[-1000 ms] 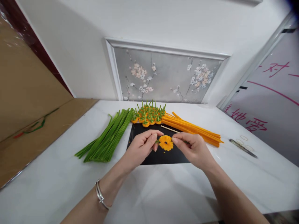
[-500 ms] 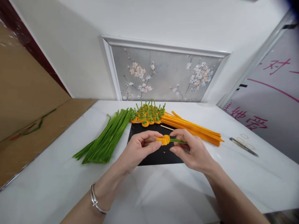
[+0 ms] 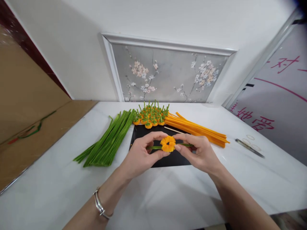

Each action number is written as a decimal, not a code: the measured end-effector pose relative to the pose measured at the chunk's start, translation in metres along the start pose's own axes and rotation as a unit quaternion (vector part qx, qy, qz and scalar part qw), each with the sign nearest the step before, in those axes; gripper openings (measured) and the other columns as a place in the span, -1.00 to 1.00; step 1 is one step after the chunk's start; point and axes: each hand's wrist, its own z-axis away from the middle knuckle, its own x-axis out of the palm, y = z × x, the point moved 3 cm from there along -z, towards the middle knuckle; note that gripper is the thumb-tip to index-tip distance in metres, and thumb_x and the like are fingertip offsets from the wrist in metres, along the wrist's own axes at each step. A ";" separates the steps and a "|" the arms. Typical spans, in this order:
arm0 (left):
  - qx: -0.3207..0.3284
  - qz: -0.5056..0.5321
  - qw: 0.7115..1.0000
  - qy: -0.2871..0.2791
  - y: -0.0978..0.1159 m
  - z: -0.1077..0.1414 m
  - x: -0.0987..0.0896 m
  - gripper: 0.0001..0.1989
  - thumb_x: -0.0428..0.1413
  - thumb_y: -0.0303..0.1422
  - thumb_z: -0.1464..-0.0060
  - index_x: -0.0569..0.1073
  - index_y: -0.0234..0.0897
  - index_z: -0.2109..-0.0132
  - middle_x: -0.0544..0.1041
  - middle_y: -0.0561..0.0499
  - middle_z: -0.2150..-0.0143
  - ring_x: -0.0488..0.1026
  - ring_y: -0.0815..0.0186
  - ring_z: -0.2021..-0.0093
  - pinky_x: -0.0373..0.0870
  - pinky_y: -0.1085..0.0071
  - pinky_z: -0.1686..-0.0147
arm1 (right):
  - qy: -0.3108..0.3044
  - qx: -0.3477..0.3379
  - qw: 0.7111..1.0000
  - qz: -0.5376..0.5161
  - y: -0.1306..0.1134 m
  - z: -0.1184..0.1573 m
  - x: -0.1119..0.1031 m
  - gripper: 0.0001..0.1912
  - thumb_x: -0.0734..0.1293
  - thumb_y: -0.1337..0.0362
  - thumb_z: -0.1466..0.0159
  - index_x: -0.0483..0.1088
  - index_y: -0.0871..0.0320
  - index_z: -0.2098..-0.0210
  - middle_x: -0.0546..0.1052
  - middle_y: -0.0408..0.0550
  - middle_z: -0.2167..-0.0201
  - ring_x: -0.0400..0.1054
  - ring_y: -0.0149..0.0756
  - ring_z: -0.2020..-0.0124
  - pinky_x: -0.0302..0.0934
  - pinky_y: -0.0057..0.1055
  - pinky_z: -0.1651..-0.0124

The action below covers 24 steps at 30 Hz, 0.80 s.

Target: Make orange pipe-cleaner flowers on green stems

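Observation:
Between my hands, above a black mat (image 3: 161, 161), is an orange ring-shaped flower (image 3: 168, 144) with a small dark hole at its middle. My left hand (image 3: 142, 153) pinches its left edge between thumb and fingertips. My right hand (image 3: 198, 151) holds its right edge the same way. A green fuzzy stem (image 3: 155, 147) shows on the left of the flower, and green also runs behind my right fingers. Behind the mat stand several finished orange flowers (image 3: 151, 115) with green stems pointing up.
Green fuzzy sticks (image 3: 107, 140) lie at the left, orange ones (image 3: 196, 127) at the right. A thin pale stick (image 3: 174, 130) rests on the mat. Scissors (image 3: 249, 148) and thin rings (image 3: 250, 137) are at the far right. Cardboard (image 3: 28, 127) borders the left side.
The orange piece has turned so its round face and hole now show. Green now shows on its left side too. My right fingers have moved left onto the flower's edge.

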 end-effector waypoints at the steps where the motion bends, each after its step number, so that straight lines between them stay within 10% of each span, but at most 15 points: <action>1: 0.000 0.000 1.000 0.002 0.000 0.000 0.000 -0.62 0.28 -0.36 0.06 0.48 -0.17 0.04 0.57 0.03 0.13 0.48 0.35 0.25 0.39 0.50 0.32 | -0.001 0.001 1.000 -0.008 -0.001 0.000 0.000 -0.75 0.31 0.22 -0.25 0.49 0.17 0.12 0.41 -0.18 0.61 0.00 -0.53 0.69 -0.05 -0.51 0.66; 13: -0.017 0.034 0.999 0.014 -0.002 -0.003 -0.002 -0.79 0.22 -0.35 0.00 0.54 -0.27 0.17 0.57 0.02 0.29 0.43 0.38 0.35 0.35 0.50 0.35 | 0.000 -0.003 1.000 0.025 0.003 -0.004 -0.001 -0.69 0.33 0.24 -0.24 0.43 0.14 0.03 0.31 -0.25 0.64 0.08 -0.48 0.66 0.05 -0.50 0.57; 19: -0.084 0.084 0.987 -0.104 -0.011 -0.007 -0.008 -0.81 0.13 -0.28 -0.12 0.55 -0.29 0.24 0.50 0.04 0.40 0.34 0.44 0.44 0.26 0.53 0.45 | -0.035 -0.034 0.998 0.044 0.005 -0.005 0.000 -0.80 0.24 0.28 -0.30 0.50 0.14 0.18 0.55 -0.06 0.39 0.35 -0.39 0.48 0.20 -0.48 0.40; 24: -0.172 0.210 0.946 -0.177 -0.018 -0.001 -0.007 -0.71 0.12 -0.16 -0.13 0.50 -0.33 0.30 0.28 0.13 0.51 -0.06 0.59 0.64 -0.20 0.55 0.67 | -0.060 0.016 0.998 -0.001 0.006 -0.006 0.000 -0.76 0.20 0.23 -0.33 0.46 0.19 0.32 0.43 -0.14 0.53 0.17 -0.44 0.56 0.07 -0.52 0.50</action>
